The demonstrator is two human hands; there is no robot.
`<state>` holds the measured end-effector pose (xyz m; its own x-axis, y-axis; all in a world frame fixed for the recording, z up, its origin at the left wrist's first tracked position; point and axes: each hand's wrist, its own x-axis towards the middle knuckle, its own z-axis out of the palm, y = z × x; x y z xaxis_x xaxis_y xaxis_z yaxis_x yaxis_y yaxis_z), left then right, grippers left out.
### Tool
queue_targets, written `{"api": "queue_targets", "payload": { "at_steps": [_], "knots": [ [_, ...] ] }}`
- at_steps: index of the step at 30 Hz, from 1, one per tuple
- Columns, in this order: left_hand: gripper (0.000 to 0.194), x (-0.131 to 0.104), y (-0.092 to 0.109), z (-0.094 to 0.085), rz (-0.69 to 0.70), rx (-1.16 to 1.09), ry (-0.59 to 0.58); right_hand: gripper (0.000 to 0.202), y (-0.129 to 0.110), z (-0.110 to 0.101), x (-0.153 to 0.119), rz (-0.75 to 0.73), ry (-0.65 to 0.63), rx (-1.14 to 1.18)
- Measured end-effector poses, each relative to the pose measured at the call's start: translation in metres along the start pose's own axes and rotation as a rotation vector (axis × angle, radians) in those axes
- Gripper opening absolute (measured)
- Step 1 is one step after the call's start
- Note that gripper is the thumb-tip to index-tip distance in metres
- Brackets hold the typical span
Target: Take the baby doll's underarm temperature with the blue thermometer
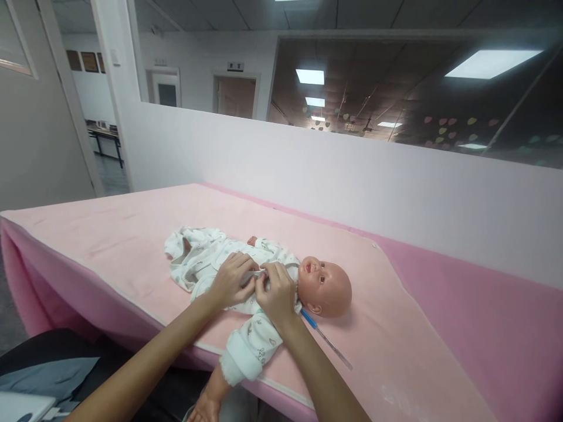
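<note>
Nearest: a sleeved arm [219,384] of the doll [329,290] juts over the edge of the pink-covered surface [422,357]. The doll lies on its back there. Blue-handled tool [312,322] just beside its neck. At its chest, left hand [234,279] and right hand [278,290] nearly meet, fingers of both pinching the printed garment [211,249]. Beyond the doll, white wall [308,158].

My left forearm [158,356], bare, slants up from the lower left of the frame; my right forearm [319,375], also bare, rises from the bottom edge, right of centre. I hold my left hand [232,280] and right hand [278,294] close together below mid-frame, backs uppermost, fingers curled and pinched.
</note>
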<state>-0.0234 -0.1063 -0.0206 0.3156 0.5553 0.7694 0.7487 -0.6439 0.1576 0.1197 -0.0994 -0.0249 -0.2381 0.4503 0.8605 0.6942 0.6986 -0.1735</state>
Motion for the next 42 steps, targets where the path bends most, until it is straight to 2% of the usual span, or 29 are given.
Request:
{"api": "queue_targets", "payload": {
  "at_steps": [11,29,42],
  "knots": [
    [0.008,-0.0007,-0.0023,0.0016,-0.080,-0.075,-0.039,0.015,-0.0004,0.0001,0.0002,0.014,-0.010,-0.002],
    [0.012,-0.0007,-0.0019,-0.0004,-0.060,-0.103,0.021,0.016,-0.0005,0.0003,0.0006,0.012,-0.045,0.021],
    [0.013,-0.0010,-0.0006,-0.0012,-0.102,-0.121,0.054,0.016,0.0017,0.0022,-0.0002,-0.018,-0.036,-0.015]
  ]
}}
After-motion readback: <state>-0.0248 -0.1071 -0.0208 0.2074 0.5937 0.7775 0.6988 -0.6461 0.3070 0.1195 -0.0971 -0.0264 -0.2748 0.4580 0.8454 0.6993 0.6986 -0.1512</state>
